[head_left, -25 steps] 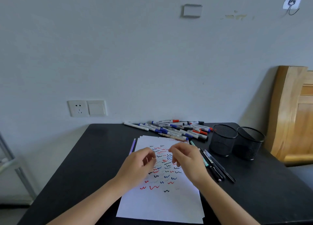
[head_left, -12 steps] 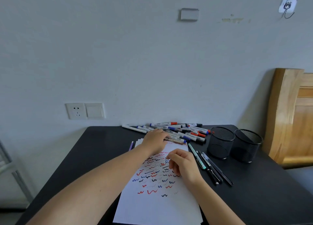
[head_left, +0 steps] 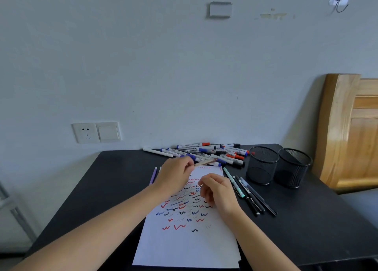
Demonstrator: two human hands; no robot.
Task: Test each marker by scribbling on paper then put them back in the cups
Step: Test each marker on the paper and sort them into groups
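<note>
Black table (head_left: 102, 189), squiggle-covered paper (head_left: 184, 248), slim tan marker (head_left: 205, 162) in left hand (head_left: 173, 177)

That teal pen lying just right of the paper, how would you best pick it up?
Pinch the teal pen from above, across its far half. It lies flat on the table, and the black pens crowd only its near end, so the far half looks freer.

The left hand (head_left: 173, 177) is taking a marker (head_left: 205, 162).
It is drawing back from the pile (head_left: 214, 153), pinching one end.
</note>
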